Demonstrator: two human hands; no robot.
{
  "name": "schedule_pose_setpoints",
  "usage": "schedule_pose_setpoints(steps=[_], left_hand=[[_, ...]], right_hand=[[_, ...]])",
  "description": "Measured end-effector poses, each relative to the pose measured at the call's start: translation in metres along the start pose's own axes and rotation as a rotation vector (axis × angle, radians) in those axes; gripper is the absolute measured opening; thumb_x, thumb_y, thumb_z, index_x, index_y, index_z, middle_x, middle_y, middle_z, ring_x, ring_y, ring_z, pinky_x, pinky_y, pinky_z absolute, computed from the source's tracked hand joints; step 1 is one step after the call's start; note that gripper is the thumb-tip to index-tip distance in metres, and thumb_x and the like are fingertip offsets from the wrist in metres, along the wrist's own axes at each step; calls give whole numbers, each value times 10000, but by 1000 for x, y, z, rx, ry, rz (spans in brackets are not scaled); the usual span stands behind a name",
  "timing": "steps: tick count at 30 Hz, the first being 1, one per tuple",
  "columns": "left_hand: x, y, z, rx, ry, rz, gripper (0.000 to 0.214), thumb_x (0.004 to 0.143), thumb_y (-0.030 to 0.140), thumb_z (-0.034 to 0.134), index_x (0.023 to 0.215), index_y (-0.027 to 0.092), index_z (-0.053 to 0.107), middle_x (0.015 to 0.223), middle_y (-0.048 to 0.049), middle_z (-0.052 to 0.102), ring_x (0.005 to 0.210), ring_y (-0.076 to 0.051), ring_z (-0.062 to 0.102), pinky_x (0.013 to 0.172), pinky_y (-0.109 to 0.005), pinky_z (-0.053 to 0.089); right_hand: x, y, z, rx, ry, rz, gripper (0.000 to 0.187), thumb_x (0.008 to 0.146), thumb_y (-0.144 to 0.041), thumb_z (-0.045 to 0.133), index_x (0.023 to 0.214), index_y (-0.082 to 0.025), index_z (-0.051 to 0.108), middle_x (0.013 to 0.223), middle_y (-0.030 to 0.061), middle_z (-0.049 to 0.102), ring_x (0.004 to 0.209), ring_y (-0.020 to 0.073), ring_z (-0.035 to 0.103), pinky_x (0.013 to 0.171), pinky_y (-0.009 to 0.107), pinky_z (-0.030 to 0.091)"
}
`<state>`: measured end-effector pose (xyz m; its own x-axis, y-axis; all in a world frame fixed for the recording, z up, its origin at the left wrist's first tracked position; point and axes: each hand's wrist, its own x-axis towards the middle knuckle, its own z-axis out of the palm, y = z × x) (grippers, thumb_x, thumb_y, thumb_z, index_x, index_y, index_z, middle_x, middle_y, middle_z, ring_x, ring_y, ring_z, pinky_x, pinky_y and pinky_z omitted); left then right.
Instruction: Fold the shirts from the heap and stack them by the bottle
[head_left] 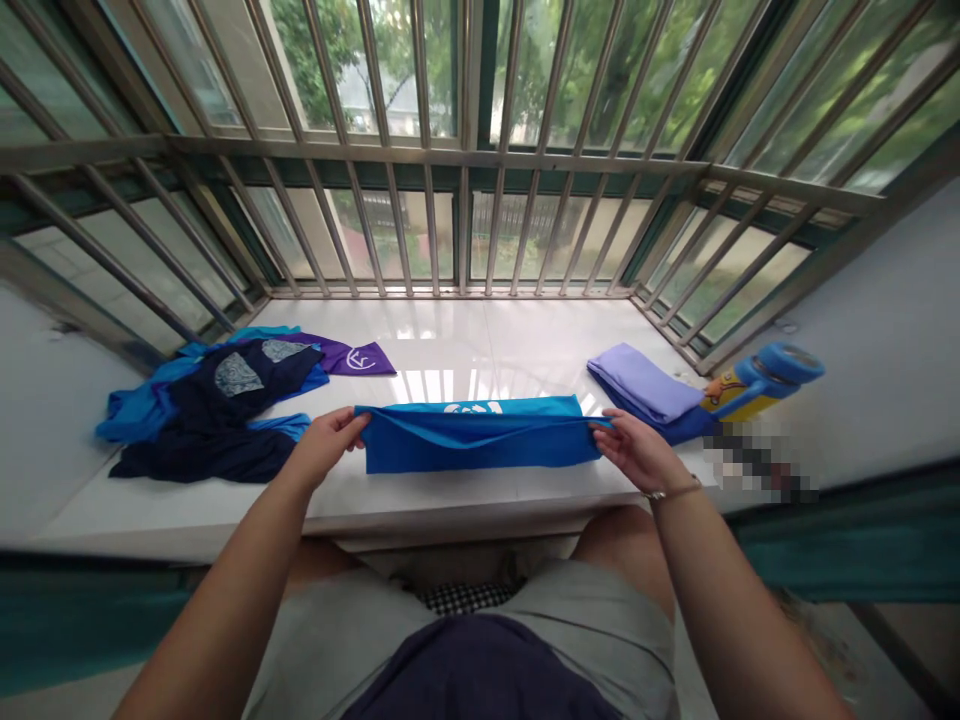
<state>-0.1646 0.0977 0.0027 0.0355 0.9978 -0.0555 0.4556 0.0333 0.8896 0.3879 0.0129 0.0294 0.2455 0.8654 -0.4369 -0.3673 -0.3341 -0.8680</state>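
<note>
The left hand (324, 447) and the right hand (637, 450) each pinch 1 end of a blue cloth (472, 440), fingers and thumb nearly closed on its top edge, with only a small fold of fabric in each grip. A bracelet (673, 491) circles the right wrist. Stretched between the hands, the cloth forms a long doubled band, its lower part resting on a white stone window sill (480, 340) near the front edge. Either pinch could slip, dropping 1 end and letting the layers slide out of line; pulling too hard could drag the band over the edge. To the left lie 1 heap of navy and blue clothes (214, 415), too tangled to count, and 1 purple cloth (360, 358) touching it. To the right are 1 folded lilac cloth (643, 385) on 1 darker blue cloth (679, 428), and 1 tilted blue-and-yellow flask (780, 372), which a wide sweep of the right arm could knock.
</note>
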Motion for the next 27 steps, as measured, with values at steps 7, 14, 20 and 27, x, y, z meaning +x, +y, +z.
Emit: schedule_pose_setpoints(steps=[7, 14, 20, 27], left_hand=[[64, -12, 25, 319, 83, -118, 369, 845, 569, 634, 739, 217, 663, 702, -54, 707, 752, -258, 709, 651, -312, 489], [68, -30, 41, 429, 89, 70, 688, 877, 587, 715, 1417, 169, 639, 1330, -154, 748, 1124, -313, 739, 940, -383, 569], [83, -19, 34, 612, -176, 96, 551, 817, 533, 791, 1262, 212, 749, 1224, -131, 793, 1158, -356, 731, 960, -394, 557], [90, 17, 18, 615, -362, 201, 356, 832, 599, 729, 851, 244, 745, 959, -76, 802, 930, -328, 735, 787, -360, 508]], right_hand=[[88, 2, 51, -587, 31, -381, 247, 1009, -271, 556, 1254, -259, 583, 1323, 122, 776, 1104, 206, 800, 925, 371, 679], [99, 31, 56, -1231, -79, -533, 532, 926, -241, 686, 1451, -175, 642, 1530, 175, 658, 1460, 334, 577, 1293, 507, 380], [109, 20, 51, -1575, -98, -475, 591, 1015, -382, 651, 1545, -128, 587, 1518, 237, 650, 1406, 384, 602, 1186, 501, 440], [103, -27, 47, -1716, -226, -493, 249, 973, -399, 727, 1099, -199, 803, 1110, 126, 815, 1031, 287, 749, 887, 330, 524]])
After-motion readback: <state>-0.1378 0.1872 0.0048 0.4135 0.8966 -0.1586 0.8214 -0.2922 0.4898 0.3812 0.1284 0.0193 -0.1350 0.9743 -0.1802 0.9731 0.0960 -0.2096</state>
